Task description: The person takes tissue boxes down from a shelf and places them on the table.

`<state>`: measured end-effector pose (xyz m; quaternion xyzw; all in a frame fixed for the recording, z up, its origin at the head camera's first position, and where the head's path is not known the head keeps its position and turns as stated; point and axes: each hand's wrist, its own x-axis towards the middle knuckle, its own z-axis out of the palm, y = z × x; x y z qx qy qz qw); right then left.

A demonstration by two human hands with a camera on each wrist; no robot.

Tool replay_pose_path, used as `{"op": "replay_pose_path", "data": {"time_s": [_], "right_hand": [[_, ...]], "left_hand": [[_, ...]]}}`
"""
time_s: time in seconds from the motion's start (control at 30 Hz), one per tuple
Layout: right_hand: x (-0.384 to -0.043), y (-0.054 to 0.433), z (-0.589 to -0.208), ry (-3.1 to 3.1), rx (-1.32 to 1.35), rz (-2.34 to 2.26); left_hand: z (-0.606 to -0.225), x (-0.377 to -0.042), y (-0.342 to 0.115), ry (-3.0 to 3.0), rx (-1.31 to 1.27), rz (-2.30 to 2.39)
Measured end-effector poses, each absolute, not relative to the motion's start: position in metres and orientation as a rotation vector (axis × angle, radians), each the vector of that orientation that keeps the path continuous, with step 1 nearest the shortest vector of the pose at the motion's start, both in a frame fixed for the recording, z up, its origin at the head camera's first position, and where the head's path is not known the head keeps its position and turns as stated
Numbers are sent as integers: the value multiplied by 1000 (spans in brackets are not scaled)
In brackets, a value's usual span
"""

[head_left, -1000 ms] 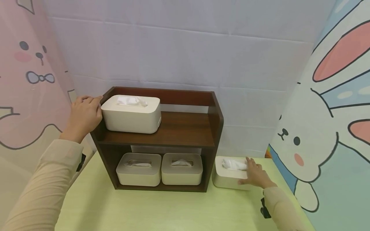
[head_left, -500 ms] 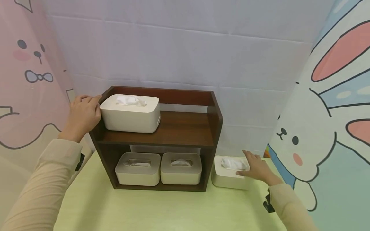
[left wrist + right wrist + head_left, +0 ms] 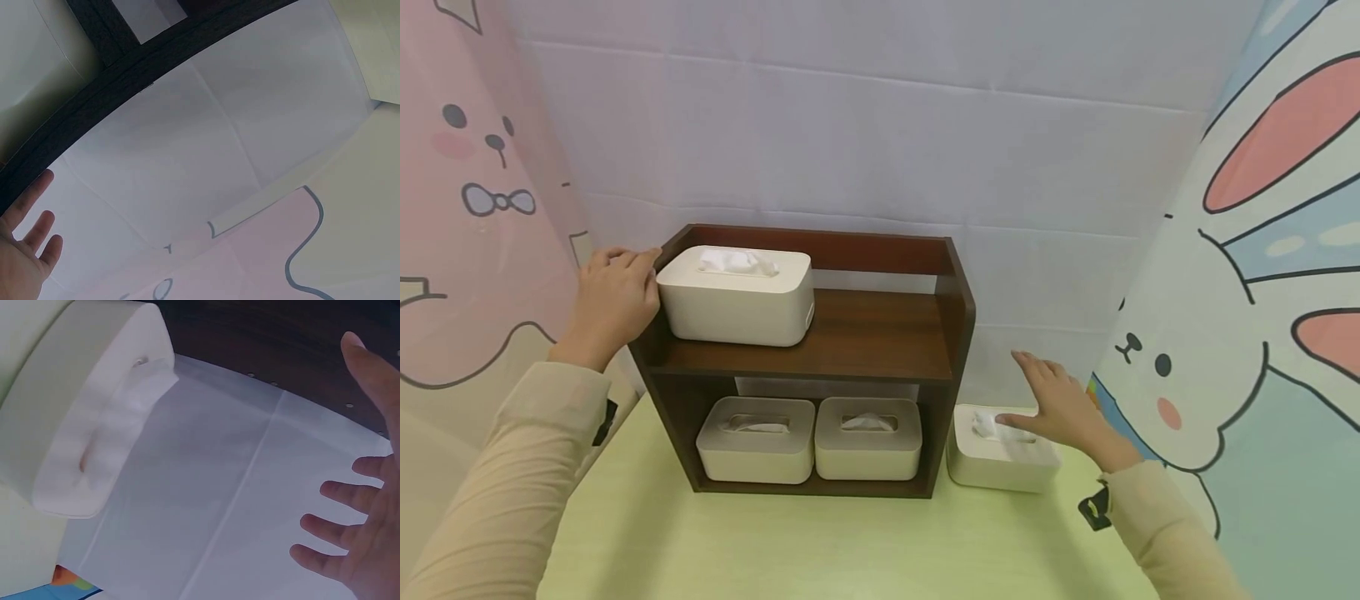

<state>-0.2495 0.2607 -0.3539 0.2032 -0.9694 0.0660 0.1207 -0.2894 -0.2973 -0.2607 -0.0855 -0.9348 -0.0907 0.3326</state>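
Observation:
In the head view my left hand (image 3: 616,296) rests against the upper left side of a dark brown two-tier shelf (image 3: 880,367), its fingers fairly straight. The left wrist view has those fingers (image 3: 28,203) beside the dark side board; the thumb is hidden. Beside this hand, a white tissue box (image 3: 737,304) stands at the left of the upper tier. My right hand (image 3: 1067,417) hovers with spread fingers over another white tissue box (image 3: 1007,471) on the table, right of the shelf. That box's tissue (image 3: 119,412) shows in the right wrist view, apart from the hand.
On the lower tier stand two more tissue boxes, a left one (image 3: 756,462) and a right one (image 3: 868,458), side by side. A light green table (image 3: 820,542) carries everything. Behind hangs a pale cloth (image 3: 865,125); cartoon-printed cloths (image 3: 1180,375) flank both sides.
My right hand has come off the tissue box right of the shelf, rising and spreading its fingers. The box stays in place. My left hand remains at the shelf's side.

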Motion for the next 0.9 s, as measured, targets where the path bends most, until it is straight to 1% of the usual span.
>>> {"op": "replay_pose_path", "data": {"time_s": [0.43, 0.9], "right_hand": [[-237, 225, -291, -2593, 730, 151], [-233, 189, -250, -2334, 862, 107]], "left_hand": [[-261, -287, -297, -2433, -223, -258], [-261, -289, -297, -2434, -227, -264]]}}
